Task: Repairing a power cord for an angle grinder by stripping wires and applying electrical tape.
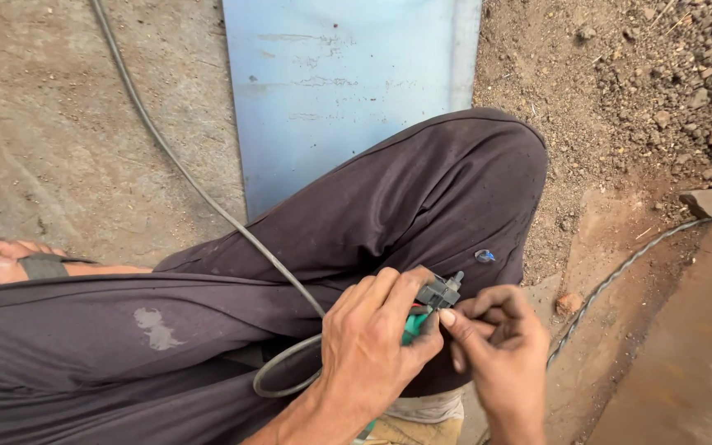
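Left hand (372, 346): fingers curled tight around a small dark plug (438, 292), thumb pressed along its lower side; a green piece (413, 327) shows under the thumb.
Right hand (500, 342): fingers bent inward, the tips meeting at the plug's lower edge; whether they truly pinch anything I cannot tell.
Plug: at about 5 o'clock of the view, resting against the knee, between the two hands.
Cable (199, 194): grey, runs from 11 o'clock down across the ground and the thigh, loops once at 6 o'clock under the left wrist.
Trousers (356, 222): dark, knee bent up toward 1 o'clock, pale stain on the near leg at 8 o'clock.
Metal sheet (348, 82): pale blue, flat, at 12 o'clock; its lower edge goes under the knee.
Foot (6, 262): in a sandal, at 9 o'clock.
Twisted wire (620, 272): curves from 3 o'clock toward 5 o'clock, just beside the right hand.
Open room: bare ground at 10 o'clock; loose soil and stones at 2 o'clock.
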